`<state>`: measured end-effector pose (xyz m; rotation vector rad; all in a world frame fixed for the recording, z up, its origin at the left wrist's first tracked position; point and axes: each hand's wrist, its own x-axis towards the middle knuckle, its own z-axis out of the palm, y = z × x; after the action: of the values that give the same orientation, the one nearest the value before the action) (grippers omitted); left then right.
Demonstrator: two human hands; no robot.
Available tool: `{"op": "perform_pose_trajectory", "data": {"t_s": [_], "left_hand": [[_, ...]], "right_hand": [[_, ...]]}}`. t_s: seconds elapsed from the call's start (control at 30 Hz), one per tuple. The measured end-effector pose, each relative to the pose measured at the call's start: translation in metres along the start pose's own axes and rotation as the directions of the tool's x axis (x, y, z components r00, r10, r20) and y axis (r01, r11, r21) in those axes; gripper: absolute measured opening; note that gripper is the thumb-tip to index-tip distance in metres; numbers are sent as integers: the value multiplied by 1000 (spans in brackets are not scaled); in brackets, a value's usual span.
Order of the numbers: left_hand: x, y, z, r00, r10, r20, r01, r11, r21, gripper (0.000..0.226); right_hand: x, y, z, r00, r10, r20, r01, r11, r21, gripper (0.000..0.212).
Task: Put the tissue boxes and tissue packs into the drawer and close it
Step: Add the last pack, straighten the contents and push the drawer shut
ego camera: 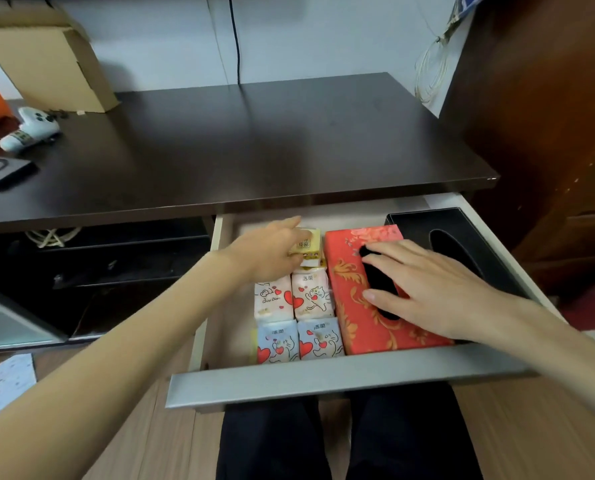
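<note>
The drawer (341, 379) stands pulled out under the dark desk. Inside, a red patterned tissue box (355, 306) lies in the middle and a black tissue box (462, 233) sits at the right. Several small tissue packs with heart and cat prints (310, 299) lie in rows at the left. My left hand (272, 251) grips a yellow tissue pack (306, 245) at the back of those rows. My right hand (427, 289) rests flat on top of the red box, fingers spread, over its slot.
On the dark desk top (254, 140) at the far left lie a white game controller (32, 128), a dark phone (1, 171) and a cardboard box (46, 57). A wooden cabinet (549, 133) stands to the right. My legs are under the drawer front.
</note>
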<state>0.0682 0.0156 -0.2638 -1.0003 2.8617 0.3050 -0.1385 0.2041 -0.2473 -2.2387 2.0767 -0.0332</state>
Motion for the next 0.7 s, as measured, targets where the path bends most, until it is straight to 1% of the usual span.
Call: {"op": "perform_pose_trajectory", "data": {"t_s": [0.07, 0.13, 0.23, 0.33, 0.43, 0.5, 0.57, 0.63, 0.7], "left_hand": [[12, -5, -1, 1000, 3, 27, -2, 1000, -30, 62], [20, -7, -2, 1000, 6, 23, -4, 998, -62, 68], [23, -8, -1, 999, 23, -37, -25, 998, -65, 70], [20, -9, 4, 996, 45, -80, -48, 998, -31, 74], [15, -6, 4, 998, 27, -56, -28, 999, -32, 79], [9, -2, -2, 1000, 1, -21, -1, 999, -41, 88], [-3, 5, -14, 1000, -20, -22, 19, 997, -74, 94], [-27, 14, -26, 995, -41, -96, 26, 988, -155, 87], [-66, 20, -30, 975, -65, -211, 17, 975, -223, 77]], "right_hand": [[-1, 2, 5, 1000, -2, -15, 2, 1000, 14, 77], [-1, 3, 7, 1000, -8, -28, 9, 1000, 24, 76], [-2, 2, 8, 999, -15, -35, 16, 999, 33, 74], [-2, 1, 8, 999, -17, -41, 19, 999, 45, 73], [-3, 1, 8, 999, -14, -52, 18, 997, 70, 73], [-5, -1, 7, 997, -8, -78, 15, 996, 89, 69], [-11, -1, 3, 993, -1, -122, 15, 993, 115, 63], [-22, -1, -1, 983, 0, -183, 26, 990, 140, 58], [-43, 0, -1, 970, 14, -241, 35, 980, 197, 57]]}}
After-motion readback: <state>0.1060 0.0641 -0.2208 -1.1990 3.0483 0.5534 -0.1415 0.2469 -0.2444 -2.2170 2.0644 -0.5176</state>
